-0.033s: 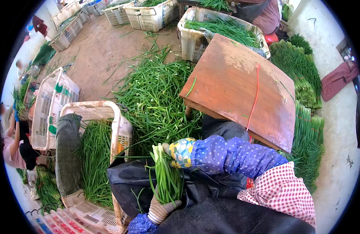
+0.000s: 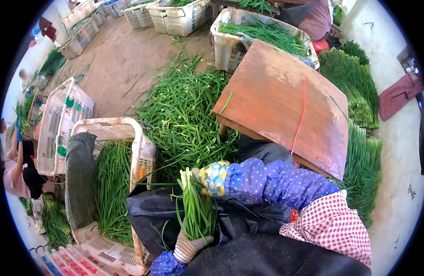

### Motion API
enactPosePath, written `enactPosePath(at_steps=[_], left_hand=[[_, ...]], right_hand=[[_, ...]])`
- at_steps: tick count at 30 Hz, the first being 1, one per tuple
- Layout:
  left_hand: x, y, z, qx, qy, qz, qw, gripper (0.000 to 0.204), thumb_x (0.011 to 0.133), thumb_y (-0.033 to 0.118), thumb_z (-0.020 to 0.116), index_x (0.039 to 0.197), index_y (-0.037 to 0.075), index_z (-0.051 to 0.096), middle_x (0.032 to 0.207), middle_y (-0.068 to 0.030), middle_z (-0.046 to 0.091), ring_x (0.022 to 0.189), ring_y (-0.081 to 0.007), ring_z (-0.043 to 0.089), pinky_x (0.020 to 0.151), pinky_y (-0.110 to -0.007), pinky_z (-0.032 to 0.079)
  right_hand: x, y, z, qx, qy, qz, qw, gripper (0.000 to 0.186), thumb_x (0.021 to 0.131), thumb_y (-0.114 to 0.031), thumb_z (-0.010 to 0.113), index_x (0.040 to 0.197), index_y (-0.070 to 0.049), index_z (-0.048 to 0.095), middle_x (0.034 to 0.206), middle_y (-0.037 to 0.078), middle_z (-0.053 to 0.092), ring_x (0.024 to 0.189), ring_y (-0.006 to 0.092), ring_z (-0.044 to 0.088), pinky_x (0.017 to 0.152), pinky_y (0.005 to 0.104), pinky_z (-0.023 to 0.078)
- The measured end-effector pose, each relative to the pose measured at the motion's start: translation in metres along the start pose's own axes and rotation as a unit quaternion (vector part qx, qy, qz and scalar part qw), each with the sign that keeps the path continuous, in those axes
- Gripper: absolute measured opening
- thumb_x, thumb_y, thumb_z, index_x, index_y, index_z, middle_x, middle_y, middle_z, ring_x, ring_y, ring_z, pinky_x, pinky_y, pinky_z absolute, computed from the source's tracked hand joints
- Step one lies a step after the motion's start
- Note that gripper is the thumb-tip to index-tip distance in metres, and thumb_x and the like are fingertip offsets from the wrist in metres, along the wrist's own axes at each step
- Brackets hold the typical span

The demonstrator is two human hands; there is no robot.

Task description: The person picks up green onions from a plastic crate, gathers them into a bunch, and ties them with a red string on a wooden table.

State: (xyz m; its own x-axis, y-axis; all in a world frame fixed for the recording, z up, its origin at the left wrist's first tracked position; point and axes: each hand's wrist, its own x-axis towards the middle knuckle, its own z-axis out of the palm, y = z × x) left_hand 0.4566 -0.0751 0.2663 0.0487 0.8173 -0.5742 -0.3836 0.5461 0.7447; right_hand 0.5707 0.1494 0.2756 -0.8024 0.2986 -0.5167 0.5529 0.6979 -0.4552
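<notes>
I have a bunch of green leafy stalks (image 2: 193, 207), pale ends up, over a black apron (image 2: 281, 253) on my lap. My left hand (image 2: 191, 244), in a striped knit glove, is closed round its lower, leafy part. My right hand (image 2: 201, 181), at the end of a blue dotted sleeve and a yellow floral cuff, is closed on the bunch near the pale ends; its fingers are partly hidden behind the stalks. To the left, a white basket (image 2: 136, 133) holds long loose greens (image 2: 111, 188) beside a dark mesh cloth (image 2: 78, 184).
Loose greens (image 2: 184, 106) cover the floor ahead. A wooden table (image 2: 272, 110) with red string stands right, banded bundles (image 2: 359, 170) beyond. More crates (image 2: 175, 18) stand behind and left. A co-worker (image 2: 16, 170) works at far left; another person (image 2: 313, 23) is at back right.
</notes>
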Motion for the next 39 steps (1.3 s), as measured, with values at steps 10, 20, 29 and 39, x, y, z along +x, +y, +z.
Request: enactPosePath(at_steps=[10,20,29,39], left_hand=[[-0.004,-0.010,-0.023,-0.040,-0.050,-0.014,0.998,0.079,0.062,0.017,0.083,0.130,0.002,0.045,0.122,-0.0091,0.056,0.111,-0.0223,0.053,0.094,-0.036,0.043],[-0.001,-0.041,-0.055,0.032,-0.232,0.043,0.971,0.057,0.081,0.003,0.064,0.134,0.006,0.044,0.138,-0.0073,0.046,0.125,-0.0194,0.045,0.105,-0.034,0.035],[0.007,-0.013,-0.040,-0.107,-0.216,-0.004,0.971,0.082,0.069,0.014,0.079,0.138,0.006,0.036,0.136,-0.0082,0.046,0.124,-0.0212,0.045,0.105,-0.036,0.035],[0.000,-0.011,-0.036,-0.139,-0.144,-0.038,0.979,0.099,0.056,0.020,0.084,0.140,0.005,0.033,0.134,-0.0094,0.047,0.124,-0.0258,0.045,0.103,-0.040,0.037]], right_hand=[[0.050,0.016,-0.045,-0.098,0.054,-0.016,0.994,0.022,0.080,-0.014,0.052,0.101,-0.007,0.056,0.080,0.017,0.065,0.078,0.0349,0.066,0.065,0.0440,0.052],[0.122,0.072,0.055,0.559,-0.247,-0.013,0.792,0.026,0.089,-0.029,0.055,0.104,-0.009,0.064,0.091,0.004,0.066,0.085,0.0150,0.063,0.069,0.0350,0.052],[0.064,0.027,0.026,0.696,-0.347,-0.104,0.620,0.033,0.092,-0.020,0.054,0.122,-0.004,0.056,0.107,0.009,0.065,0.089,0.0165,0.064,0.078,0.0339,0.054],[0.039,0.011,-0.025,0.712,-0.108,0.018,0.694,0.016,0.085,-0.024,0.066,0.095,-0.011,0.065,0.055,-0.009,0.047,0.040,0.0028,0.036,0.036,0.0190,0.026]])
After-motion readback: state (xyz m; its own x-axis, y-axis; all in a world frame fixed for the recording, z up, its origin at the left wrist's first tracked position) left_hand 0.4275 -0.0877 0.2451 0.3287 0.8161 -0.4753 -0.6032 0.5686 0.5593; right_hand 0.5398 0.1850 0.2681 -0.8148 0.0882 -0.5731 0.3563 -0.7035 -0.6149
